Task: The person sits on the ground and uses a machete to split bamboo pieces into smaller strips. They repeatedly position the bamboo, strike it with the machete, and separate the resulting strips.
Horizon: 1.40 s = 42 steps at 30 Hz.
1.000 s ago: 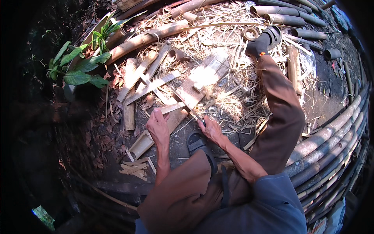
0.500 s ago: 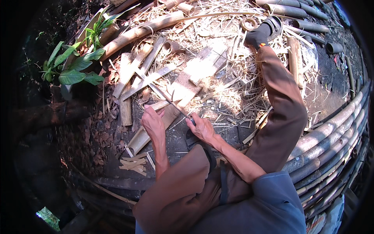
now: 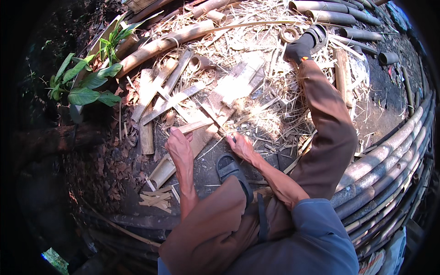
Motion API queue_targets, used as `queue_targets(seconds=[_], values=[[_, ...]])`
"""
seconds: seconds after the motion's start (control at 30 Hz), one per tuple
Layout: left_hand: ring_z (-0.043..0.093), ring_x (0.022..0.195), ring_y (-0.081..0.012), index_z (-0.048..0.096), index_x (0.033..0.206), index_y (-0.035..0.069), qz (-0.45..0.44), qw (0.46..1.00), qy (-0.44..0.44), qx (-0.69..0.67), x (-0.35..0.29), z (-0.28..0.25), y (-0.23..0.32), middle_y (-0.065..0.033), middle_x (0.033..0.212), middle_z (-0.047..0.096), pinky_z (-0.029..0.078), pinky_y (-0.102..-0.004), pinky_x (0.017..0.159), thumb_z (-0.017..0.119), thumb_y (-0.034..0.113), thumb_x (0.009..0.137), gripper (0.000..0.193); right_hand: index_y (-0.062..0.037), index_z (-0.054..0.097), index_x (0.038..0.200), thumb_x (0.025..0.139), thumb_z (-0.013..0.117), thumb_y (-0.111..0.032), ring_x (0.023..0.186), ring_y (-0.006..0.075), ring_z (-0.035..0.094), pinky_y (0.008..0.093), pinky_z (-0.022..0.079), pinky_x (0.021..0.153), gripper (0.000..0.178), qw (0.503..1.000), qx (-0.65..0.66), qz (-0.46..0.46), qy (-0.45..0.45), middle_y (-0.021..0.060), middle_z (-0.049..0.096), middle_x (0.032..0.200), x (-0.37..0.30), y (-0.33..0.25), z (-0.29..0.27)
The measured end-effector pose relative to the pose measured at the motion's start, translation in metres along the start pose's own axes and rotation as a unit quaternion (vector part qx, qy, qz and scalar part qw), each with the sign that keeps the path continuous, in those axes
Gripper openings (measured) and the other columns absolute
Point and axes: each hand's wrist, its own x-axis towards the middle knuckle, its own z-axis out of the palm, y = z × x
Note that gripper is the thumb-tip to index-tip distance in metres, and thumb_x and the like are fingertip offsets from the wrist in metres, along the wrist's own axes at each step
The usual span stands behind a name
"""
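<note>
Gripping bamboo strip [image 3: 197, 125], left hand [image 3: 180, 149]; gripping knife [image 3: 220, 124], right hand [image 3: 242, 147] — knife now nearer strip's far tip

The blade [image 3: 211, 114] before me looks metal; the strip [image 3: 197, 125], smooth bamboo; the trousers [image 3: 323, 98], matt cloth; the shavings [image 3: 293, 114], rough, fibrous.

My left hand [image 3: 179, 145] holds a bamboo strip [image 3: 197, 125]; my right hand [image 3: 243, 147] grips a knife [image 3: 212, 115] at the strip's far end. Pale shavings [image 3: 293, 107] litter the ground [image 3: 384, 91].
</note>
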Motion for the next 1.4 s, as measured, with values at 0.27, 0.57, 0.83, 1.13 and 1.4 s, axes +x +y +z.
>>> queue_targets(seconds=[0.27,0.57,0.83,1.13,1.4], values=[[0.071,0.078,-0.0334,0.054,0.095,-0.023,-0.024,0.997,0.037,-0.062,-0.008,-0.018,-0.021,-0.0284,0.086,0.065,0.063,-0.0368,0.071,0.026,0.03,0.105,0.061,0.0,0.051,0.09,0.096,0.054,-0.036,0.062,0.0473,0.058,0.0521,0.045,0.057,0.037,0.987,0.103,-0.125,-0.018,0.0262,0.055,0.061,-0.023,-0.061,-0.01],[0.057,0.117,-0.0339,0.037,0.136,-0.004,0.046,0.903,0.193,-0.382,0.015,0.015,-0.045,-0.0269,0.125,0.056,0.045,-0.0428,0.101,0.032,0.038,0.104,0.053,0.0007,0.059,0.088,0.096,0.05,-0.043,0.067,0.0366,0.064,0.0477,0.046,0.061,0.045,0.987,0.113,0.063,-0.098,0.0226,0.058,0.063,-0.002,-0.013,-0.001],[0.054,0.069,-0.0158,0.027,0.137,0.002,-0.068,0.941,-0.076,-0.324,0.029,0.04,-0.07,-0.0059,0.086,0.05,0.052,-0.0311,0.064,0.043,0.016,0.099,0.044,-0.0061,0.059,0.104,0.083,0.067,-0.026,0.064,0.0364,0.067,0.0439,0.052,0.055,0.03,0.993,-0.002,-0.111,0.033,0.0195,0.066,0.07,-0.006,-0.056,-0.083],[0.039,0.052,-0.0048,0.033,0.137,0.008,-0.183,0.865,-0.301,-0.359,-0.067,-0.05,0.021,-0.0017,0.078,0.045,0.035,-0.0196,0.043,0.045,0.014,0.1,0.039,-0.0075,0.063,0.097,0.082,0.067,-0.036,0.058,0.0307,0.066,0.0435,0.052,0.054,0.033,0.924,-0.248,-0.282,-0.071,0.0151,0.066,0.064,-0.004,-0.094,-0.098],[0.034,0.049,-0.0025,0.025,0.146,0.01,-0.193,0.866,-0.262,-0.38,-0.09,-0.066,0.025,-0.0008,0.076,0.044,0.029,-0.0164,0.039,0.047,0.015,0.099,0.052,-0.012,0.065,0.092,0.082,0.064,-0.036,0.054,0.0269,0.064,0.042,0.048,0.049,0.026,0.95,-0.207,-0.229,-0.041,0.0111,0.064,0.062,0.007,-0.104,-0.113]])
